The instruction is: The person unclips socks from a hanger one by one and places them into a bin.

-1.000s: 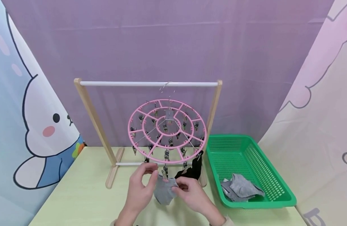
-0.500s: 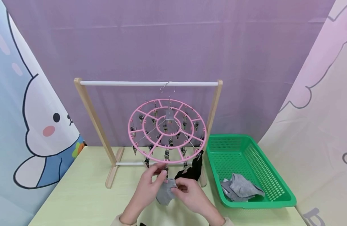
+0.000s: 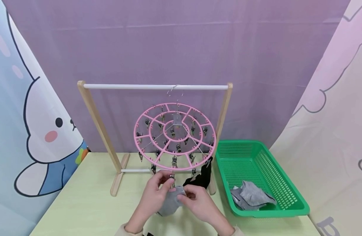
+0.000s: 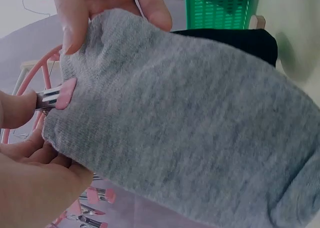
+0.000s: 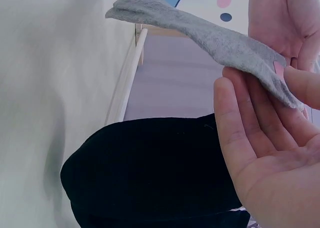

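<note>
A grey sock hangs below the front rim of a round pink clip hanger. My left hand pinches a metal clip with pink tips, and the tips lie over the sock's cuff in the left wrist view. On the cuff's other side, my right hand holds the edge between thumb and fingers. Just beyond the right hand, a black sock hangs from another clip. The toe of the grey sock sticks out away from both hands in the right wrist view.
The hanger hooks onto the white rod of a wooden stand. Several other clips dangle from its rings. To the right, a green basket holds grey cloth pieces. A purple curtain is behind.
My left hand has moved right and slightly down onto the clip, from beside the sock's cuff. The grey sock's lower part has swung a little left. The right hand stays at the cuff.
</note>
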The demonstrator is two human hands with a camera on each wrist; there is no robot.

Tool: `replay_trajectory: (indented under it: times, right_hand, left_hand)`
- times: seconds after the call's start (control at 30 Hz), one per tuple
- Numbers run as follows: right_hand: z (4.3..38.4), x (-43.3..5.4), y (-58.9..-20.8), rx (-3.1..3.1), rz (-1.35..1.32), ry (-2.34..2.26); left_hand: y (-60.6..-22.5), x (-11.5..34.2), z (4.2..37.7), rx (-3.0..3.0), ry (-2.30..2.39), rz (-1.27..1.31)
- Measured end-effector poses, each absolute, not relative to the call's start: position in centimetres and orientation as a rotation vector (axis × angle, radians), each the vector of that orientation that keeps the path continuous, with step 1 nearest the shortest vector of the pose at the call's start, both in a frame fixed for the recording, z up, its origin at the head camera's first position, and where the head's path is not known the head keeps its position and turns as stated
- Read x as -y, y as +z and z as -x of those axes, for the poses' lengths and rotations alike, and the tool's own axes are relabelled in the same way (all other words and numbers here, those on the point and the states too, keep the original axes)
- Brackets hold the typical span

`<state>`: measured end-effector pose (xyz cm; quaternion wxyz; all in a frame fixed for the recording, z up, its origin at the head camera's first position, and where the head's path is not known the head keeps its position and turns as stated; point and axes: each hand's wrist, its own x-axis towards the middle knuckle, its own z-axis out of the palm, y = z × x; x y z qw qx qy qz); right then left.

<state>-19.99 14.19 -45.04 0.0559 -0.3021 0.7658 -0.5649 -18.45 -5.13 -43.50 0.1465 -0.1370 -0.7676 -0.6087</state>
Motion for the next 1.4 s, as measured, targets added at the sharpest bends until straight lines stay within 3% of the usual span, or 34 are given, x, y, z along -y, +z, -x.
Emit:
replay_trajectory:
  times: [0.73,1.4]
  right_hand:
    - [19.8,-15.2,-45.7,-2.428,0.924,-1.591]
    - [19.7,-20.4,-42.6,-2.477,0.924,-1.69]
  left_hand:
    - [-42.8,5.4,18.3,2.145,-1.661,0.44]
    - [-42.8,6.1,18.2,2.068,-1.737,0.311]
